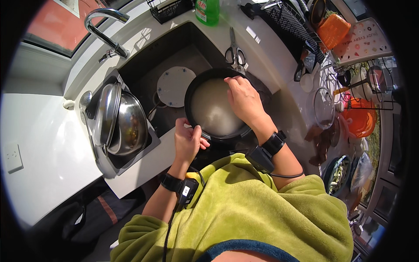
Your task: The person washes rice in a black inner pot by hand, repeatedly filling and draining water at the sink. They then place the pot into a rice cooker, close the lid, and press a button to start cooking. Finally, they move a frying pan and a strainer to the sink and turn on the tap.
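Observation:
A dark round pot (pixel 192 121) with cloudy, whitish liquid in it stands at the near right edge of the sink. My left hand (pixel 189 139) grips its rim on the near left side, the thumb on top. Over the far right part of the same pot is my right hand (pixel 244 98), its fingers bent at the far rim; whether they press on the rim or hold anything is hidden. A white plate with small blue marks (pixel 176 86) lies in the dark sink (pixel 154 68), left of the pot, partly covering a ring-shaped item with a handle.
Scissors (pixel 233 54) lie on the counter beyond the pot. A chrome faucet (pixel 108 39) rises at the back left. Metal pans and a lid (pixel 127 124) fill a grey tray on the left. Green liquid bottle (pixel 208 12) stands behind the sink; racks, orange baskets and a glass lid (pixel 323 108) crowd the right.

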